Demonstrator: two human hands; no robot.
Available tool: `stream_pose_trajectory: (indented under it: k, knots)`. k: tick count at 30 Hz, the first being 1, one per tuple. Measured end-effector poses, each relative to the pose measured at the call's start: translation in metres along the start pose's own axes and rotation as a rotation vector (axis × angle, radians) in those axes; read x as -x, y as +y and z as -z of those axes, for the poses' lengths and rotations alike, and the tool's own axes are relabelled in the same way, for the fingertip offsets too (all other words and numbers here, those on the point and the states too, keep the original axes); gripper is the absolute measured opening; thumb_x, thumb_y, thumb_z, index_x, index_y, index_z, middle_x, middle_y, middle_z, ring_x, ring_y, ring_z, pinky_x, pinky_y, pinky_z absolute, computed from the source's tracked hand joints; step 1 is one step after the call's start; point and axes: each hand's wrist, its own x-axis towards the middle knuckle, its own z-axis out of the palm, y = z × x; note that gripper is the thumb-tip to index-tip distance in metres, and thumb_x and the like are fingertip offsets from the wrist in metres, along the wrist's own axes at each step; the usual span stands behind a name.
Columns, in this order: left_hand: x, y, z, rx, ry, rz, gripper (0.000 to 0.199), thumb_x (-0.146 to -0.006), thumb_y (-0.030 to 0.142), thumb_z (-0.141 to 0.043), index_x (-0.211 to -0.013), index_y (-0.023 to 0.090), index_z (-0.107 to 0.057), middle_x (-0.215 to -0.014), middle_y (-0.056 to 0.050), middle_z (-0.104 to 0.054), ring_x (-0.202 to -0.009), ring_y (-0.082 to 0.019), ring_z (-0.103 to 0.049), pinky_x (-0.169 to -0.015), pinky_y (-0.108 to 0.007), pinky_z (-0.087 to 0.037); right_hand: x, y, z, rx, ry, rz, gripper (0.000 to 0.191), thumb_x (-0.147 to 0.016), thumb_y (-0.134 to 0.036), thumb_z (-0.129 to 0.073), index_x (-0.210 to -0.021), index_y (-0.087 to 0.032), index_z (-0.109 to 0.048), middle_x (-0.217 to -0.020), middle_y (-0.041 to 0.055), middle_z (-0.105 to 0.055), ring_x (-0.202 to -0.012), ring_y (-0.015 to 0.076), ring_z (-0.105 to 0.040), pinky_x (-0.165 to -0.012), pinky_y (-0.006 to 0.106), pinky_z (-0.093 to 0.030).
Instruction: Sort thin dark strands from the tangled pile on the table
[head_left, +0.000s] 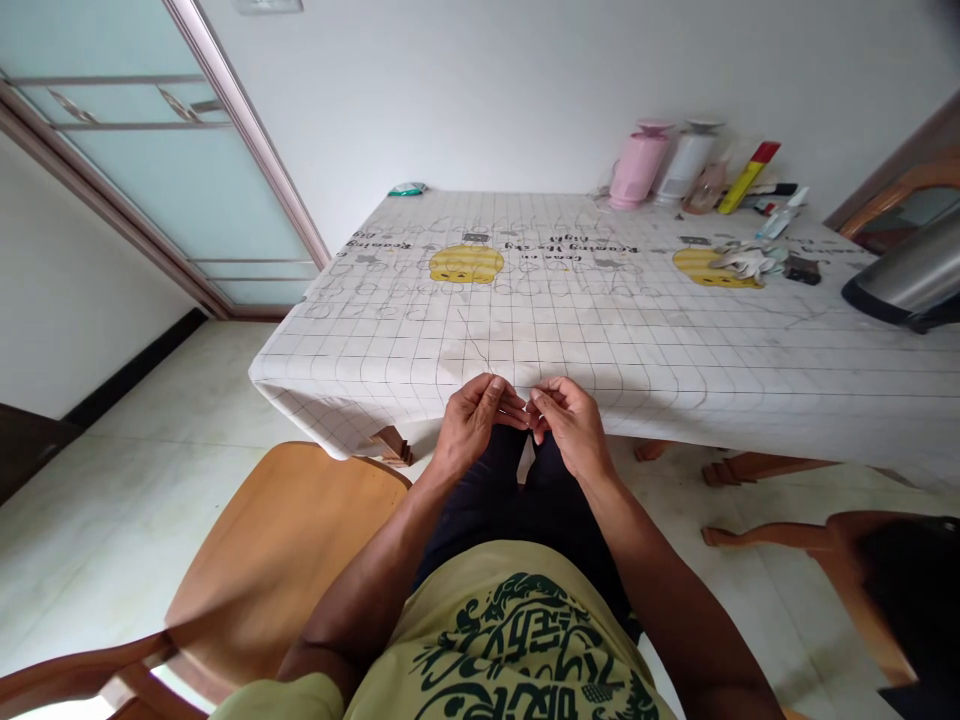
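My left hand (480,415) and my right hand (566,415) are close together at the front edge of the table (592,340). Thumb and fingers are pinched on each hand, and the fingertips nearly meet. A thin dark thread (474,338) lies on the checked tablecloth and runs up to my left hand's fingertips. Whatever is between the right fingertips is too small to make out.
Pink (639,168) and white (686,165) cylindrical devices stand by the wall. A yellow and red box (748,178), crumpled gloves (754,260) and a metal kettle (911,270) are on the right. A wooden chair (292,550) stands at left, another (862,580) at right.
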Motion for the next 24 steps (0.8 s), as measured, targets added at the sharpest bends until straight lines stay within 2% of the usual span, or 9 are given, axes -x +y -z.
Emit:
stream_pose_trajectory:
  k: [5,13,19,24]
  knots:
    - [0.0,0.002,0.0004,-0.057,0.007,0.027,0.052,-0.101,0.068,-0.067,-0.097,0.016,-0.066,-0.086,-0.008,-0.076,-0.07,-0.02,-0.079,-0.069,-0.034,-0.068,0.0,0.0046,0.0023,0.06,-0.013,0.02,0.038,-0.096,-0.052,-0.076,-0.116,-0.021,-0.076,-0.085,0.0032,-0.074,-0.059,0.0147,-0.065,-0.047,0.027,-0.053]
    - [-0.0014,0.002,0.0001,-0.088,0.01,0.024,0.056,-0.101,0.064,-0.069,-0.123,0.012,-0.07,-0.081,-0.007,-0.075,-0.067,-0.022,-0.079,-0.063,-0.033,-0.068,-0.0001,0.0103,0.0061,0.1,0.011,0.01,0.047,-0.097,-0.057,-0.072,-0.127,-0.02,-0.078,-0.08,0.0034,-0.075,-0.054,0.0154,-0.065,-0.045,0.027,-0.053]
    - [-0.0011,0.0044,0.0042,-0.113,0.013,0.029,0.054,-0.102,0.062,-0.068,-0.121,0.012,-0.071,-0.08,-0.006,-0.074,-0.064,-0.021,-0.077,-0.061,-0.033,-0.067,0.0026,0.005,0.0057,0.067,-0.041,0.019,0.049,-0.1,-0.061,-0.069,-0.126,-0.02,-0.077,-0.084,0.0054,-0.077,-0.058,0.016,-0.067,-0.046,0.027,-0.053]
    - [-0.0022,0.0053,0.0074,-0.118,-0.004,0.055,0.051,-0.101,0.063,-0.069,-0.113,0.014,-0.071,-0.076,-0.005,-0.072,-0.061,-0.021,-0.076,-0.055,-0.031,-0.065,0.0021,0.0019,0.0086,0.189,-0.116,0.009,0.052,-0.1,-0.066,-0.067,-0.121,-0.019,-0.077,-0.078,0.0053,-0.076,-0.056,0.017,-0.069,-0.044,0.026,-0.052]
